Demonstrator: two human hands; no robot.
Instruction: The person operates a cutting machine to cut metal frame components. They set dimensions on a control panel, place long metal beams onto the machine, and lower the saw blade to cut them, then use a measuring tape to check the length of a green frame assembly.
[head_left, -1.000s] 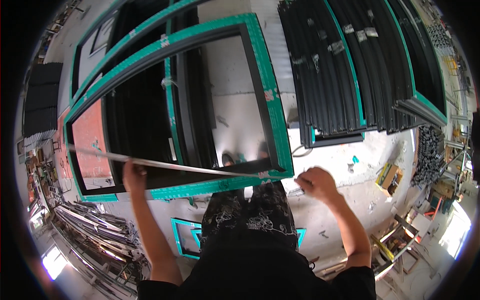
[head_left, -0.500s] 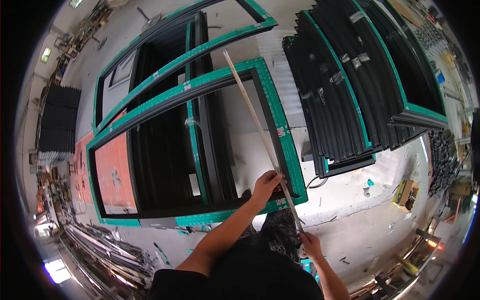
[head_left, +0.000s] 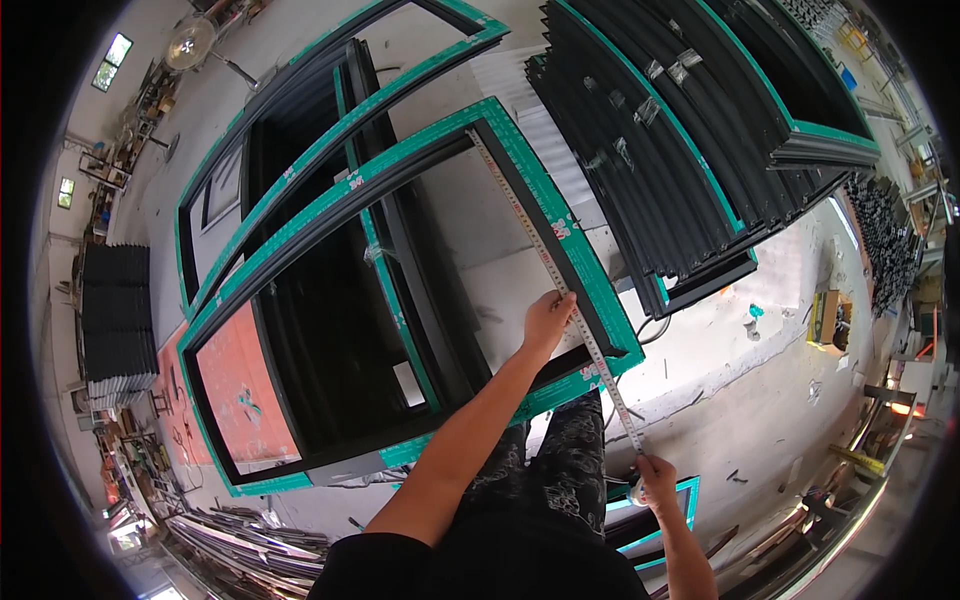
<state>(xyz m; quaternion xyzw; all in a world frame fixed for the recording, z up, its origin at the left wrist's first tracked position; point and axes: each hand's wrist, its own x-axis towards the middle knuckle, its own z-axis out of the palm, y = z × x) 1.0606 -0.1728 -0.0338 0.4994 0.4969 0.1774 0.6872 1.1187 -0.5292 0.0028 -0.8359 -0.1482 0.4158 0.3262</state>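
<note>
A tape measure's long pale blade [head_left: 520,216] runs along the inner side of a black window or door frame with green film [head_left: 545,190]. Its far end lies at the frame's upper right inner corner, and the blade crosses the near bar toward me. Partway along, my left hand [head_left: 549,320] is closed on the blade, over the frame's opening. My right hand [head_left: 657,483] grips the tape measure's case beyond the frame's near corner; the fingers mostly hide it.
Similar frames [head_left: 340,155] lie behind and beneath this one. On the right, many black frames [head_left: 640,130] stand packed together. An open cardboard box [head_left: 826,318] sits on the floor at right, and long metal strips [head_left: 240,540] lie at lower left. A fan [head_left: 192,43] stands far left.
The blade's far end has come down from above the frame's top bar into its inner corner. Against the frame, my left hand sits farther up its right side. My view has shifted.
</note>
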